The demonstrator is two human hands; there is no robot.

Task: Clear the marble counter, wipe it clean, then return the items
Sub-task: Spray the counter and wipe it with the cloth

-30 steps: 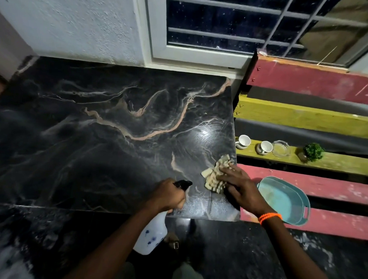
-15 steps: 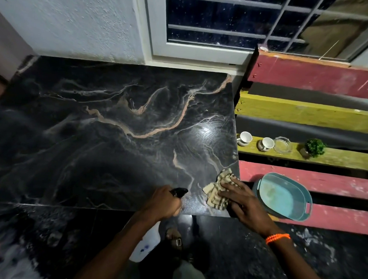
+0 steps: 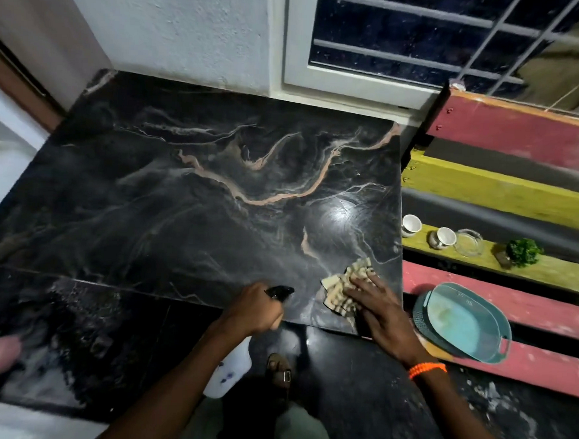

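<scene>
The black marble counter (image 3: 190,196) with pinkish veins is bare and shiny. My right hand (image 3: 380,314) presses a crumpled beige cloth (image 3: 343,288) flat onto the counter's near right corner. My left hand (image 3: 257,308) grips a white spray bottle (image 3: 228,370) by its neck at the counter's front edge; its black nozzle (image 3: 279,290) points right toward the cloth and its body hangs below the edge. On the bench to the right stand two white cups (image 3: 411,225) (image 3: 444,238), a glass ashtray (image 3: 468,242), a small green plant (image 3: 521,252) and a teal tray (image 3: 461,322).
A red and yellow slatted wooden bench (image 3: 514,138) abuts the counter's right edge. Behind are a white wall and a barred window (image 3: 419,36). A sandalled foot (image 3: 279,370) stands on the dark floor below the counter's front edge.
My right hand has slid the cloth toward me, down to the near right corner. The left hand with the bottle has stayed about where it was.
</scene>
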